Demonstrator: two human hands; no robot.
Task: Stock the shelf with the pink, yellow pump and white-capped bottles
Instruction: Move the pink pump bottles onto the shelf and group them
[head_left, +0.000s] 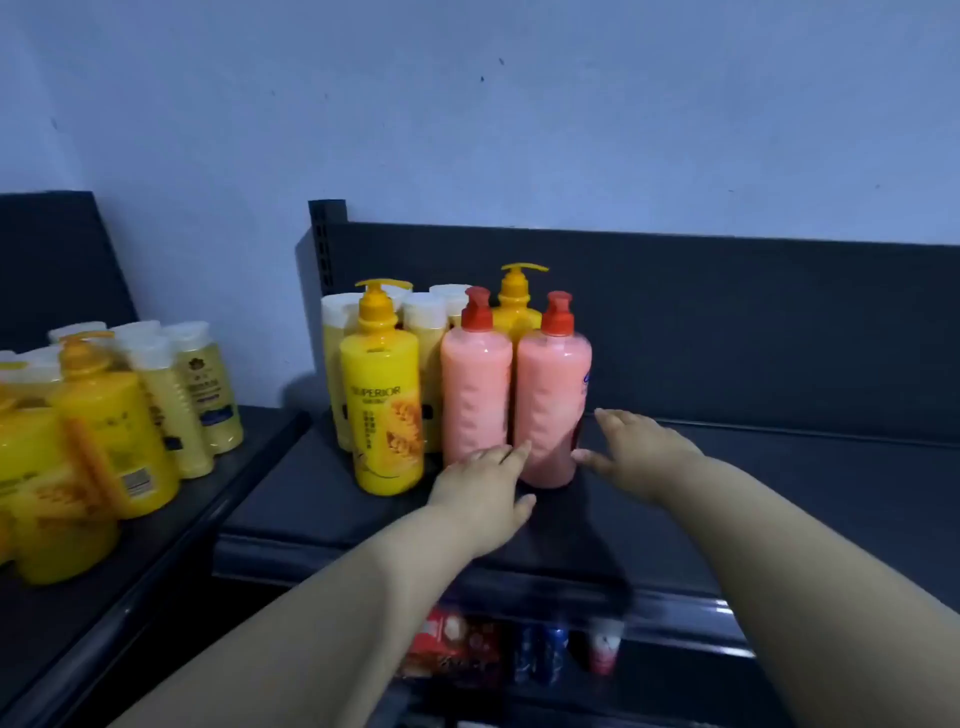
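Pink bottles (475, 395) upright on shelf (311, 499), just right of front yellow pump bottle (382, 410). Left hand (483, 486) and right hand (641, 457) spread, gripping nothing, flanking pink bottle farther from pump bottle. Push low at base, gently; tall bottles probably topple easily.

The pink bottles (551, 410) and the yellow pump bottle (382, 410) at frame centre look like glossy, smooth plastic. The dark shelf (322, 499) beneath looks matt.

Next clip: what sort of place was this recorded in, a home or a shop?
Probably a shop. It has dark metal shelving with a slotted upright, repeated stock of yellow pump bottles and pink bottles, and packaged goods on the level below.
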